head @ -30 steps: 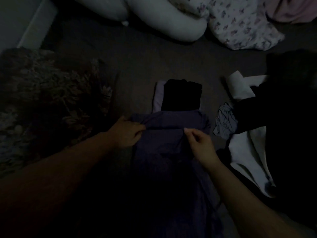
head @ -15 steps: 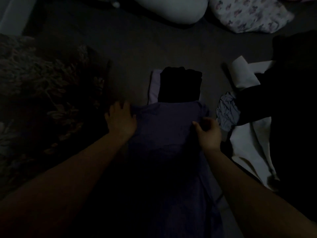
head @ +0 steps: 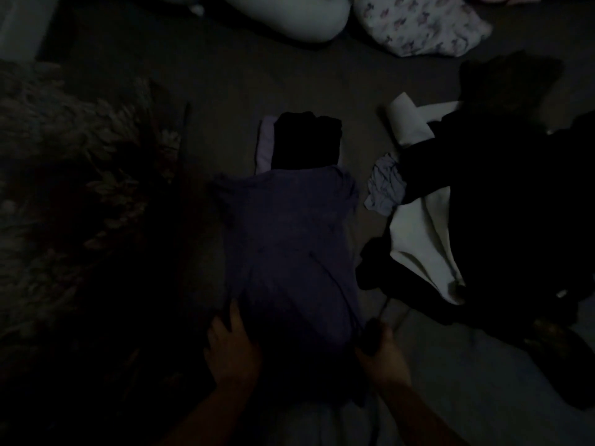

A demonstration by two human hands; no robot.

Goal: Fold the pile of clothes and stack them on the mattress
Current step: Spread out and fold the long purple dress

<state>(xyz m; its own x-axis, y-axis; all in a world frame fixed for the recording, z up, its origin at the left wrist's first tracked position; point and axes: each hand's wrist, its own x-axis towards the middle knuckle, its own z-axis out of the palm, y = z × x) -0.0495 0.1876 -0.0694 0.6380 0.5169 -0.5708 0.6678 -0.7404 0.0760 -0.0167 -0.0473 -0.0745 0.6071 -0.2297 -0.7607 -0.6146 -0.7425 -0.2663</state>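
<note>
Here the purple garment (head: 289,239) lies spread lengthwise down the middle of the frame on the mattress (head: 199,78), its far edge just overlapping a folded stack (head: 302,140) of dark cloth over a pale piece. It looks soft, light and limp, likely to sag and wrinkle if lifted from one point, so the near corners seem the best hold for folding it up toward the stack. The left hand (head: 231,349) rests at the near left edge, fingers spread rather than clamped. The right hand (head: 383,355) sits at the near right corner; whether it pinches the cloth is too dark to tell. To the right of the frame sprawls the unfolded pile (head: 450,204), dark and white pieces mixed. Pillows (head: 418,27) lie along the top edge.
</note>
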